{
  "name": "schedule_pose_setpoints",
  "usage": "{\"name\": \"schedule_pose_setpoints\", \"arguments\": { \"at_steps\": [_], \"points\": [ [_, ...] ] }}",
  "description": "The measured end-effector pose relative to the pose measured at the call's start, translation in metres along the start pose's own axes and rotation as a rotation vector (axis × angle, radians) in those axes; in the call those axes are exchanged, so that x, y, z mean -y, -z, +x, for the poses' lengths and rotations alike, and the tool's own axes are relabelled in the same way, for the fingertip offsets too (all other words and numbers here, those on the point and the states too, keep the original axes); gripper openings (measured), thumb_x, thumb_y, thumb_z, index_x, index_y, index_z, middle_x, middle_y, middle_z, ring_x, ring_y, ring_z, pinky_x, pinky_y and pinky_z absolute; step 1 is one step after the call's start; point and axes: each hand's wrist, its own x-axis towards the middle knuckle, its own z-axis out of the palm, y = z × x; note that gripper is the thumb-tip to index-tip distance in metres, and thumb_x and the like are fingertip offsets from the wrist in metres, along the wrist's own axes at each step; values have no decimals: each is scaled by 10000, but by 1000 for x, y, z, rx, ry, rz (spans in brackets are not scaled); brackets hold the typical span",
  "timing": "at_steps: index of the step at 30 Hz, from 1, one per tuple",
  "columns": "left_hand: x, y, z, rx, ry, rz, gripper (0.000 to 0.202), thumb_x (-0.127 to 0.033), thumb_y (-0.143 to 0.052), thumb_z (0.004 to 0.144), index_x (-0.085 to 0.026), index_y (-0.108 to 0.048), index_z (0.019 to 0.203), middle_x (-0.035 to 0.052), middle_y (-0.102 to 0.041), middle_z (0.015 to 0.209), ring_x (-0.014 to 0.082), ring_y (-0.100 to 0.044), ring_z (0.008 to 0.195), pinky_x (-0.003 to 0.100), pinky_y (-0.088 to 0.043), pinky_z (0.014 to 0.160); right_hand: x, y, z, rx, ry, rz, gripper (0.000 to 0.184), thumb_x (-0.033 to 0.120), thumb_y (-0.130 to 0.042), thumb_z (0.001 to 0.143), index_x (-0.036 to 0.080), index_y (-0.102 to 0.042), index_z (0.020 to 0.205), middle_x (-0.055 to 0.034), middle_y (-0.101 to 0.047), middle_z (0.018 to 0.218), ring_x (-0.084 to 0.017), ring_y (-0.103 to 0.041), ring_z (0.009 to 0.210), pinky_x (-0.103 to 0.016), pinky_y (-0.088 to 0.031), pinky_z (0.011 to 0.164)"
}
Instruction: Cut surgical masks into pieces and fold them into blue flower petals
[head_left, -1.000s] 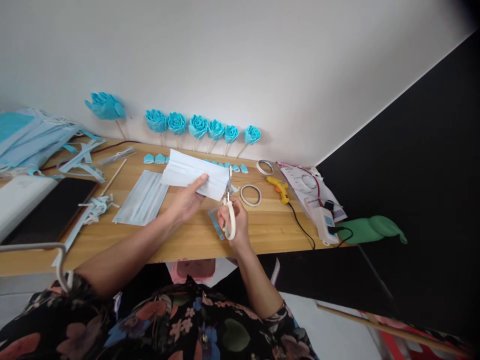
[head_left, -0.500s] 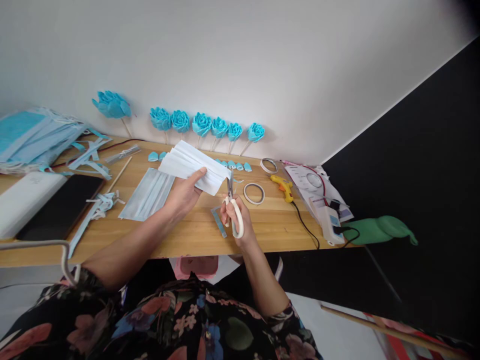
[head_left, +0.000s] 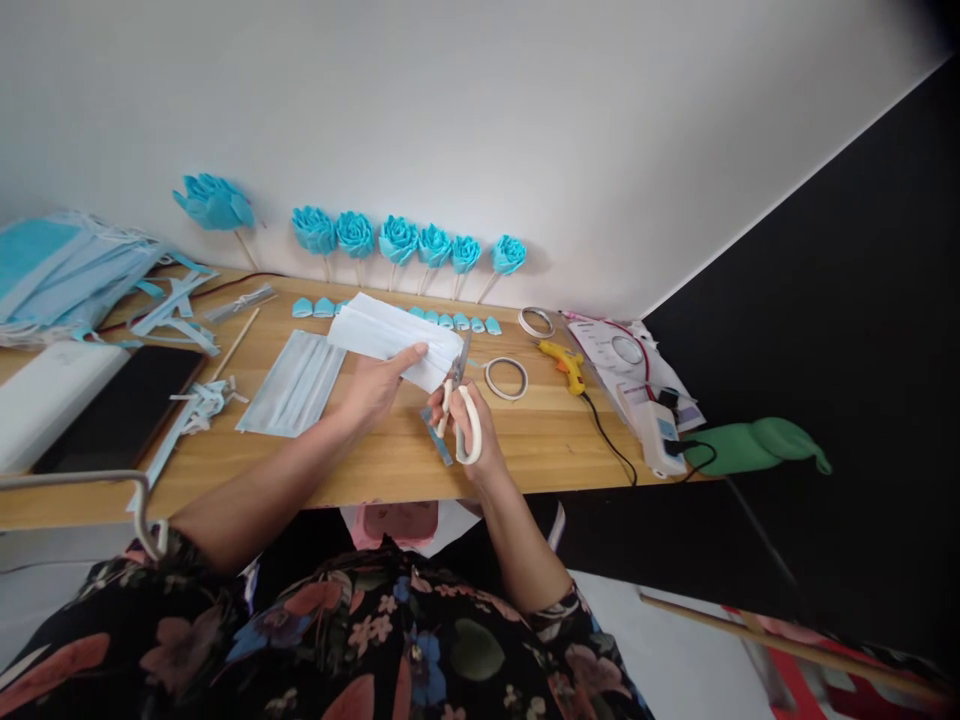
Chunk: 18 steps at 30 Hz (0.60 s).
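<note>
My left hand [head_left: 381, 388] pinches a pleated face mask [head_left: 390, 328], its pale side up, above the table. White-handled scissors [head_left: 469, 425] are in my right hand [head_left: 484, 440], fingers through the loops. Their blades reach the mask's right end. Under my right hand lies a cut blue strip [head_left: 437, 440]. A second face mask [head_left: 294, 385] rests flat on the table left of my left hand. Behind the held mask runs a row of small blue folded pieces [head_left: 463, 322], partly hidden by it.
Several blue flowers on sticks [head_left: 397, 240] stand along the wall. On the left are a mask pile [head_left: 75, 270], cut strips [head_left: 180, 300], a black phone [head_left: 124, 410] and a white box [head_left: 56, 400]. Tape rolls [head_left: 507, 379], a yellow glue gun [head_left: 562, 365] and a power strip [head_left: 661, 440] lie right.
The held mask has turned slightly and sits a little further right. The scissors have tilted, their blades now angled up to the right at the mask's end.
</note>
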Motion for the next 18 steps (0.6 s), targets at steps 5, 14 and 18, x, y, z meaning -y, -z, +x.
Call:
{"name": "schedule_pose_setpoints", "arguments": {
  "at_steps": [5,14,18],
  "points": [
    [6,1,-1,13,-64,131,557,-345,-851,677,-169,-669,1173,85,-744,1077,284,-653,1106,430,-463,1036,-1,0,0,-65,11,-84,447,591,-732,754,208,-556,903,16,-676,782,-86,-571,589,-228,-453,546],
    [9,1,-7,-24,-93,305,478,-453,-801,709,-161,-711,1076,93,-755,1086,286,-650,1144,435,-440,1098,1,3,0,-126,28,-65,508,614,-730,750,233,-580,1050,8,-703,868,-104,-613,696,-239,-487,612],
    [12,3,-2,-46,-111,228,438,-432,-811,698,-155,-716,1024,89,-752,1064,270,-656,1108,411,-461,1066,-1,2,0,-86,31,-59,492,611,-722,765,227,-587,1041,1,-705,878,-112,-621,707,-259,-513,649]
  ]
}}
